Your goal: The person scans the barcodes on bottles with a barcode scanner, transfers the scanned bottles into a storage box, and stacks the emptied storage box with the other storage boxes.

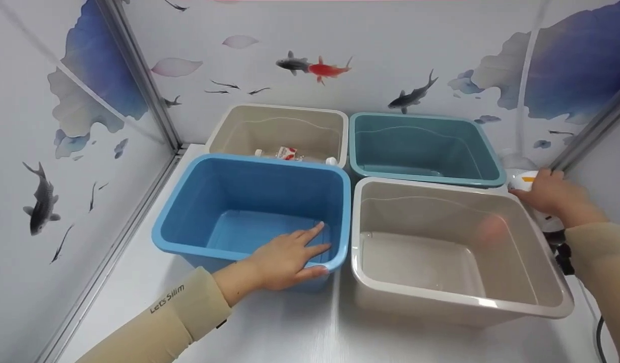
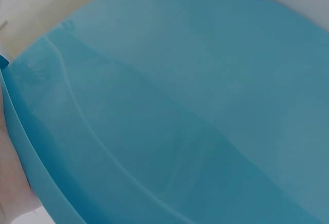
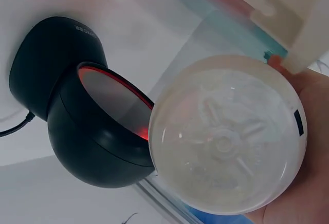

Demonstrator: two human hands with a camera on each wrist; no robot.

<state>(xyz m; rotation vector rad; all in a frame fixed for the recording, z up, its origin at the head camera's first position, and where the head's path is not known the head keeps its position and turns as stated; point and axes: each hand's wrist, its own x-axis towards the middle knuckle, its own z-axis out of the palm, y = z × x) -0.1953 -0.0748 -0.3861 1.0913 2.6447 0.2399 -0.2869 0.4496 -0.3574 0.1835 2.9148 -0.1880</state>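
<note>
My left hand (image 1: 285, 257) rests at the front right corner of a blue plastic bin (image 1: 160, 229), its fingers spread and straight over the inside and the thumb at the rim. The left wrist view looks into this bin (image 2: 154, 106). At the far right, my right hand (image 1: 557, 194) grips a plastic bottle with a white and orange label (image 1: 522, 180). The right wrist view shows the round, clear ribbed base of the bottle (image 3: 223, 139), facing a black barcode scanner (image 3: 97, 136) glowing red around its window. Part of the scanner (image 1: 559, 249) shows below the right hand.
Behind the blue bin, a beige bin (image 1: 277, 113) holds several bottles (image 1: 287, 153). A teal bin (image 1: 426, 121) stands back right, with a greyish-beige bin (image 1: 461, 298) in front of it. A cable (image 1: 599, 335) runs along the right side. Printed walls (image 1: 340, 30) enclose the table.
</note>
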